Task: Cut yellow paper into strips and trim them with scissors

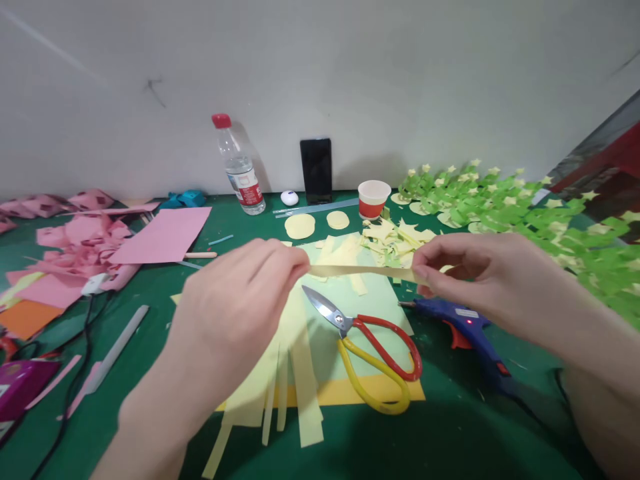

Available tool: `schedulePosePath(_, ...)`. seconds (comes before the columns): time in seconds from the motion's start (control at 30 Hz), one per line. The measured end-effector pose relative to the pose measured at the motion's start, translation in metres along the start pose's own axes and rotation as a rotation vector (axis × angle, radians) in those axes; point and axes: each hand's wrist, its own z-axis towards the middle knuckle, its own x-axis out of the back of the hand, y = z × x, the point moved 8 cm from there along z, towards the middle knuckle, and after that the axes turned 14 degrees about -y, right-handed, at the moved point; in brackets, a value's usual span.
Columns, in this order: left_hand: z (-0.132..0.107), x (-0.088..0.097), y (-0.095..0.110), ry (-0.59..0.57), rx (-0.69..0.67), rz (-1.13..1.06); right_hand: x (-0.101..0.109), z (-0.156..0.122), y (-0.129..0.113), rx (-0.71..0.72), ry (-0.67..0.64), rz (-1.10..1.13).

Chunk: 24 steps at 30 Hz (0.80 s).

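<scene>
A narrow pale yellow paper strip [363, 270] is stretched level between my two hands. My left hand [240, 293] pinches one end, its fingertips mostly hidden behind the knuckles. At the other end, my right hand [465, 267] grips the strip between thumb and forefinger. Below the strip lie scissors [345, 327] with one red and one yellow handle. They rest on light green and orange sheets [373, 393], beside cut yellow paper strips [305, 393]. Under my right hand lies a blue glue gun [465, 323] with a small red light on.
Pink paper pieces [165, 233] and a purple box [23, 393] occupy the left. Along the wall stand a water bottle [243, 170], a black phone [316, 170] and a paper cup [373, 199]. Green paper plants with yellow stars [530, 207] fill the right. Cables cross the green table.
</scene>
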Motion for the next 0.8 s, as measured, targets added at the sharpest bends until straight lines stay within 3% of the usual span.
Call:
schedulePosePath(0.1,0.003,-0.001,0.002,0.003,-0.023,-0.050,-0.005,-0.001,-0.004,0.029,-0.026,-0.007)
schedulePosePath(0.27,0.008,-0.027,0.036,-0.144,-0.169,-0.200,-0.037,0.003,-0.014,0.035,-0.232,0.047)
schedulePosePath(0.33,0.008,-0.036,0.046,-0.175,-0.195,-0.243,-0.044,0.005,-0.019,0.053,-0.250,0.051)
schedulePosePath(0.43,0.007,-0.035,0.047,-0.098,-0.174,-0.237,-0.041,0.006,-0.022,0.057,-0.197,0.047)
schedulePosePath(0.8,0.005,-0.001,0.031,0.256,-0.103,0.008,-0.002,-0.001,0.005,-0.081,0.004,-0.037)
